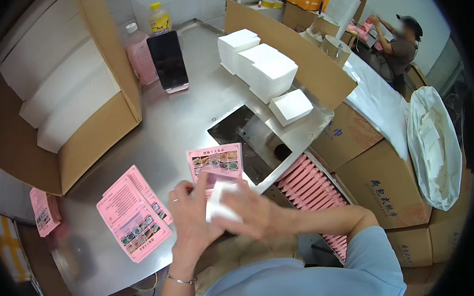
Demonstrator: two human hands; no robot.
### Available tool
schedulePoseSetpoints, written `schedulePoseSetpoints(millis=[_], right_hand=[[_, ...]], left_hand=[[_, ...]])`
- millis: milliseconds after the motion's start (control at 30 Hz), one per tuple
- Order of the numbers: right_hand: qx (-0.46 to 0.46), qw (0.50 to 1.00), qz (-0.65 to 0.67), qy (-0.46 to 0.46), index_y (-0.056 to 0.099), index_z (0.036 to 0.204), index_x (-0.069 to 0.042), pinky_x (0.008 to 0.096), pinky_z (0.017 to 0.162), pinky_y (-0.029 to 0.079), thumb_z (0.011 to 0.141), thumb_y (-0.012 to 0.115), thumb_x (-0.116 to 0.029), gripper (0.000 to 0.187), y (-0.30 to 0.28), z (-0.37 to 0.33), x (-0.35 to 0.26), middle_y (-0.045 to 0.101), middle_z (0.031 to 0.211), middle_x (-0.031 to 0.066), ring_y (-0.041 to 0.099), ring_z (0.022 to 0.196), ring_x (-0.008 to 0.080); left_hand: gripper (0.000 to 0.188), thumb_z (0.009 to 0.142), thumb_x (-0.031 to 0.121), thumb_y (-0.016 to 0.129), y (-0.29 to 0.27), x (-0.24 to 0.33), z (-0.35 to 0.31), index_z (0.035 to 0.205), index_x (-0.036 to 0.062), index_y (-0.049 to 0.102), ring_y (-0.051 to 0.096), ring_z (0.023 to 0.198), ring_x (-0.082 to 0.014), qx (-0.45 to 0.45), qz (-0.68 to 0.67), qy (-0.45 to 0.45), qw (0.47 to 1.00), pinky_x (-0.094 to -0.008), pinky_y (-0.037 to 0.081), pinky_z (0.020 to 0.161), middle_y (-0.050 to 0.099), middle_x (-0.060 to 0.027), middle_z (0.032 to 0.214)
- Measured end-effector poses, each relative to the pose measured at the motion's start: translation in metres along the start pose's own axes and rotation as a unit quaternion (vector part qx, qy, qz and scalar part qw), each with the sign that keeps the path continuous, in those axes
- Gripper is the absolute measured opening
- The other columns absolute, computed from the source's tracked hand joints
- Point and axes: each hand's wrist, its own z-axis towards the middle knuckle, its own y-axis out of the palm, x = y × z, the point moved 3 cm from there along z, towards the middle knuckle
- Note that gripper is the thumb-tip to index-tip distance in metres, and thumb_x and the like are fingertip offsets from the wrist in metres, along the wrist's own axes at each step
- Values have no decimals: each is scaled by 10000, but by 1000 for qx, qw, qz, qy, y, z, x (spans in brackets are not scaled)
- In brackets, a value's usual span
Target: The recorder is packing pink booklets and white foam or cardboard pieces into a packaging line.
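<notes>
Over the near edge of the metal table, my left hand [191,217] has its fingers curled at the open lower end of a pink printed packet [215,155]. My right hand [256,214], smeared by motion, holds a folded white napkin [216,209] against that end. How far the napkin sits inside the packet is hidden by the fingers. Flat pink packets [133,215] lie in an overlapping pile left of my hands. Stacks of white napkins [267,66] stand toward the back right, with a smaller stack [291,106] nearer me.
An opening [250,142] cuts into the metal table [192,118]. A carton [122,63] of napkins stands left, by a phone [168,60] and bottles [141,54]. Filled pink packets [314,189] sit in rows at right, near cartons [381,180]. Another person [398,48] works at back right.
</notes>
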Motion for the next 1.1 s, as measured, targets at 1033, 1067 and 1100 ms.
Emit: schedulePoseSetpoints(millis=[1033,1067,1100], right_hand=[[75,903,-262,333,712,947,-42,450,755,429,827,680,-124,149,-69,-50,200,571,896,110,550,897,298],[74,902,-263,335,712,947,-42,450,755,429,827,680,-124,149,-71,-50,201,571,896,110,550,897,298],[67,898,-249,356,722,948,-49,449,762,433,816,679,-117,155,-72,-51,204,575,889,107,553,893,299]], left_hand=[[140,872,140,689,22,22,1,964,68,612,508,898,-315,-3,1,80,997,-431,390,784,534,-116,913],[155,862,155,707,19,22,1,947,70,609,496,898,-309,19,30,68,997,-430,373,784,528,-114,906],[155,862,155,707,18,20,-2,947,70,609,496,898,-309,17,29,69,997,-430,373,784,528,-114,906]])
